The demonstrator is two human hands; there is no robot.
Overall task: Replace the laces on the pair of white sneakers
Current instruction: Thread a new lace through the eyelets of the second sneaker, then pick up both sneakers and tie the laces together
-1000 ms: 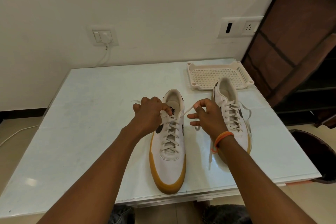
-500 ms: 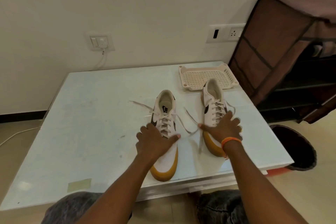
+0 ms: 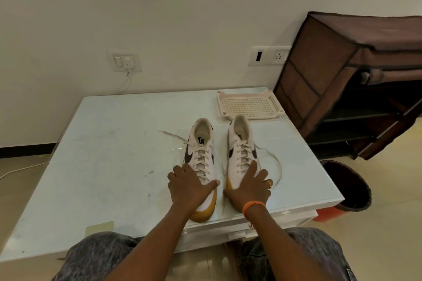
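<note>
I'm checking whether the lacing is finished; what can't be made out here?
Head view:
- Toe of right sneaker: covered by right hand.
- Front of left sneaker: partly covered by left hand.
- Lace tips: too small to tell.
- Bin: contents dark.

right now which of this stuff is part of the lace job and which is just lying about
Part of the job:
- left sneaker, left hand resting on its toe
- right sneaker, right hand resting on its toe
- loose lace ends trailing onto the table

Just lying about:
- perforated plastic tray
- fabric shoe rack
- dark bin on the floor
</note>
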